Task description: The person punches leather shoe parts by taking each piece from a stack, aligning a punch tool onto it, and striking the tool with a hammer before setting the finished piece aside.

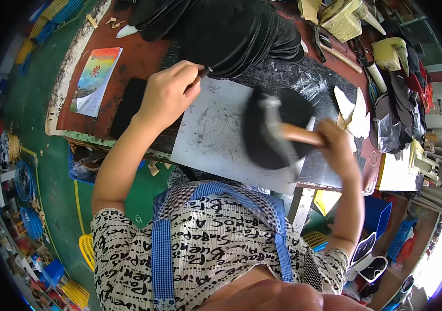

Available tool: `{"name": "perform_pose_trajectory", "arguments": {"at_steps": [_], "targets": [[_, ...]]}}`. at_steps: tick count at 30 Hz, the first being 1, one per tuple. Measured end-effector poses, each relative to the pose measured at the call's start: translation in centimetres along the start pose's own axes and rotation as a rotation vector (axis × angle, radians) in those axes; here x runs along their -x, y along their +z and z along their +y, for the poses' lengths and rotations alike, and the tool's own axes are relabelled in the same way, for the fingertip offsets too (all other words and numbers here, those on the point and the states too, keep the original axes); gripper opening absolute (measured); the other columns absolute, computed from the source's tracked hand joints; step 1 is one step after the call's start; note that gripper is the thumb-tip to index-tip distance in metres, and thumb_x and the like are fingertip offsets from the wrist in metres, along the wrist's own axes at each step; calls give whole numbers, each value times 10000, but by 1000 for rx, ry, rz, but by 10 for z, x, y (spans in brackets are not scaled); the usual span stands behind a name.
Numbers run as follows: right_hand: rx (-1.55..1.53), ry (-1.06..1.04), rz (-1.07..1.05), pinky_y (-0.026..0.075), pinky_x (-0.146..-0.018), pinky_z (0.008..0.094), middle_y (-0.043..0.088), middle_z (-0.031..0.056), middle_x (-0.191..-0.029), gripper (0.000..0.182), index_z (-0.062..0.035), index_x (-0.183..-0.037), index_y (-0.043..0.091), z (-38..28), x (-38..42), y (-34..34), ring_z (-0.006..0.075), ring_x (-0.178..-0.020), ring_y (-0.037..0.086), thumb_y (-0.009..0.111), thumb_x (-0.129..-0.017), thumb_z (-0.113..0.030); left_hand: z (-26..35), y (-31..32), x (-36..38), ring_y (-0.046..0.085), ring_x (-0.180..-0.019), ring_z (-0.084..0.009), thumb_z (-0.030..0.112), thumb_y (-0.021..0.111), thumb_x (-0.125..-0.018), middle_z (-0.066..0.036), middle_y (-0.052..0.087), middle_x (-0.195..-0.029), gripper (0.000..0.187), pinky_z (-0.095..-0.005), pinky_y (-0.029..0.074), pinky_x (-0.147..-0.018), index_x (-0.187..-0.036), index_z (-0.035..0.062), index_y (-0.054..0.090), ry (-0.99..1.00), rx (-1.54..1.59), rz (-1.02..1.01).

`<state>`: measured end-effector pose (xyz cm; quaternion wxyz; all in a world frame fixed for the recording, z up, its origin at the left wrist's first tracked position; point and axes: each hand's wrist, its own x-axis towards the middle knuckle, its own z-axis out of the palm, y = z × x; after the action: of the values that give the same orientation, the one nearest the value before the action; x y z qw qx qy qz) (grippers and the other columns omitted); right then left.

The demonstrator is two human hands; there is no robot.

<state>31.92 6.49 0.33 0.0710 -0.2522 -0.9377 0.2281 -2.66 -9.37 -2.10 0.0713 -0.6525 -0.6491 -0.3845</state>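
Note:
My left hand (172, 90) is closed around a short dark rod-like tool (205, 71) with a shiny end, beside the front edge of a stack of black flat pieces (226, 31). My right hand (336, 142) grips the wooden handle of a hammer (301, 134). Motion blurs the hammer's metal head, which overlaps dark curved black pieces (260, 147) in this view. Under them lies a scuffed grey-white board (210, 124), in front of my body.
A colourful booklet (96, 78) lies on the red-brown table at left. White cut pieces (353, 111) and clear plastic scraps (311, 85) are right of the board. Pale yellow containers (343, 20), a wooden-handled tool (341, 56) and pliers (318, 44) stand at the back right.

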Motion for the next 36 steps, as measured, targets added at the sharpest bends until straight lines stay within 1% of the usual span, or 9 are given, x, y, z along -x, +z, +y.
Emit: {"name": "perform_pose_trajectory", "arguments": {"at_steps": [3,6,11,13,22,29,32,35,36], "targets": [[54,467,117,475,-734,329,578,111,-877,184,21,-882,549,35,47,-57,260,-837,601,635,-737,95,60,-28,2,665,-712,-216,29,655,-731,-115,663,-924,94,-314,541,-558,-745,31,563,343,38,-151],[384,67,441,437,-655,302,587,94,-856,126,20,-860,560,51,61,-71,169,-742,554,667,-794,15,102,-7,39,641,-745,-210,86,624,-749,-75,609,-863,166,-332,561,-652,-898,49,560,324,110,-814],[-281,489,265,304,-499,228,458,-30,-612,205,-23,-831,637,12,69,-14,59,-571,422,659,-908,-212,67,5,23,581,-705,-136,139,723,-838,-32,573,-775,213,-265,448,-613,-727,0,607,-166,584,-489],[-412,358,190,316,-478,268,458,-20,-555,270,-24,-833,601,-13,54,14,68,-537,401,648,-923,-275,42,17,14,546,-649,-49,162,676,-911,-3,599,-756,195,-209,436,-586,-803,7,627,-686,831,-421],[-48,348,-52,411,-517,395,519,175,-587,282,-6,-794,546,-36,15,29,357,-529,523,732,-833,-214,12,74,2,669,-858,-123,139,629,-939,-68,685,-960,183,-262,568,-790,-992,-29,678,-605,964,-402],[-118,348,-13,381,-498,347,476,113,-550,301,-8,-768,534,-30,7,20,233,-482,472,734,-841,-221,16,75,6,660,-782,-108,129,649,-921,-54,689,-879,152,-252,551,-712,-977,-6,690,-557,859,-375],[-288,231,197,336,-496,281,458,27,-582,319,-9,-737,511,-43,1,4,83,-564,450,714,-876,-212,27,64,1,653,-696,-129,100,687,-877,-77,682,-808,132,-271,513,-629,-955,-6,682,-214,540,-328],[-836,-98,371,355,-505,296,513,36,-632,251,-26,-733,525,-49,1,10,122,-594,476,650,-914,-148,29,70,2,657,-650,-179,76,712,-840,-108,670,-780,141,-304,488,-581,-944,-7,668,-1,391,-233],[-491,-162,392,356,-492,318,509,40,-600,258,-16,-743,525,-47,-5,18,166,-536,454,670,-900,-159,29,69,2,661,-651,-186,76,713,-839,-108,671,-783,140,-306,490,-579,-944,-5,668,55,339,-231]]}}
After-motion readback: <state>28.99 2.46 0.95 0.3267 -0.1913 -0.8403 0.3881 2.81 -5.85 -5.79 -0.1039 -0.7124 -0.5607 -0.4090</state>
